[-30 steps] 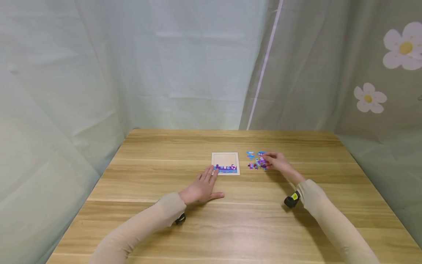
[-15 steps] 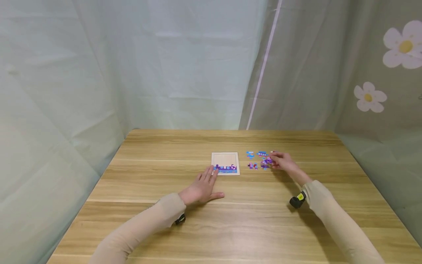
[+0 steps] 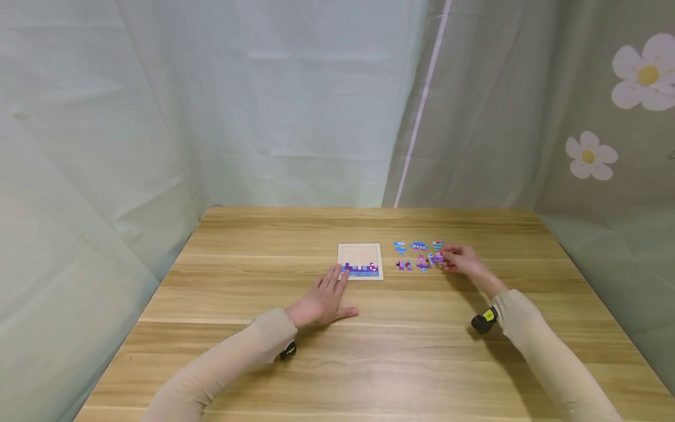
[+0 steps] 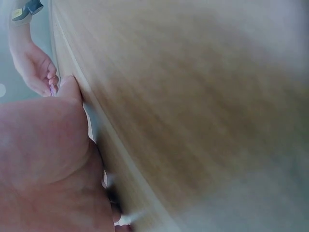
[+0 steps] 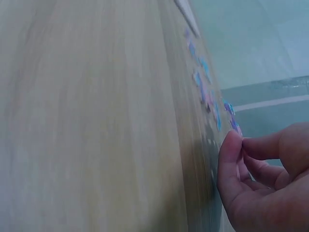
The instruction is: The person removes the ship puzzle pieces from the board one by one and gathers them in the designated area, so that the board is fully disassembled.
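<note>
My left hand [image 3: 324,298] lies flat with straight fingers, its fingertips resting on the lower left corner of a wooden puzzle tray [image 3: 382,261]. A strip of joined purple and blue pieces [image 3: 361,271] fills the tray's lower part; bare wood shows above. To the right, my right hand [image 3: 465,263] pinches a purple puzzle piece [image 3: 439,258] between thumb and fingers. In the right wrist view the held puzzle piece [image 5: 232,119] sticks out past the fingertips, raised off the table. Left of that hand lie several loose puzzle pieces [image 3: 419,246] in two rough rows.
Everything lies on a wood-grain table [image 3: 337,363]. Pale curtains [image 3: 295,117] hang behind its far edge and along both sides. Each wrist carries a small black camera [image 3: 484,321].
My right hand has moved to the right with the purple puzzle piece, uncovering loose pieces, including one at the upper right. My left hand and the tray have stayed still.
</note>
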A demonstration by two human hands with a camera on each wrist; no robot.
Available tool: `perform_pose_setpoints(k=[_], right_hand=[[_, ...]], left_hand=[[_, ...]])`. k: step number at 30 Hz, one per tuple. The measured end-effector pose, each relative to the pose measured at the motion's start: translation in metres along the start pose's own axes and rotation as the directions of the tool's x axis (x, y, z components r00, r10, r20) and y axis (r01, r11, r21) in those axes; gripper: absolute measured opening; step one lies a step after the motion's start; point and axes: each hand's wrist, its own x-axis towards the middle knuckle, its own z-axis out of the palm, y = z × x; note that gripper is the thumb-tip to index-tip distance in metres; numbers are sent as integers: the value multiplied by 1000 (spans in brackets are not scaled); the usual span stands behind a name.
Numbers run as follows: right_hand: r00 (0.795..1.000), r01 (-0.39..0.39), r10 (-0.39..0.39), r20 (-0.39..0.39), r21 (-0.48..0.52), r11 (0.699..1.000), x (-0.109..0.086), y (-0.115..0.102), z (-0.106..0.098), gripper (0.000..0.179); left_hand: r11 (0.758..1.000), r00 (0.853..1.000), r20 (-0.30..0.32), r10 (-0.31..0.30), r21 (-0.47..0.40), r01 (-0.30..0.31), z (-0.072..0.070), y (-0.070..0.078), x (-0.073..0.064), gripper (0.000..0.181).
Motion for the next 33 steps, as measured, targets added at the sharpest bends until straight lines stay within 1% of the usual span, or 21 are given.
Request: perform_pose_setpoints(k=[5,12,16,18,21,25,30,33], right_hand=[[1000,-6,6,-9,-50,999,-1,3,-6,40],[999,-28,25,-38,-75,997,0,4,-13,39],[999,-37,33,-41,-93,995,-1,1,-15,39],[999,-33,28,-43,-111,993,-1,1,-15,40],[999,-18,11,-48,-160,987,0,1,-14,40],[997,2,-19,-70,-239,971,2,3,-12,38],[992,22,-61,-110,-325,945,2,5,-11,32],[990,28,-72,-120,-338,941,2,5,-10,30]], left_hand=[[1000,1000,8,-8,6,8,0,-1,0,94],[1000,1000,14,-5,-14,5,1,-1,2,94],[1000,1000,13,-5,-14,6,1,-2,3,94],[1000,1000,4,-4,-20,4,1,-3,3,94],[1000,1000,23,-4,-4,4,1,-4,5,94],[1000,1000,24,-3,-1,3,2,-4,5,94],[1000,1000,-5,3,-9,-3,1,-3,3,94],[1000,1000,-14,2,-4,-2,1,-2,3,93]])
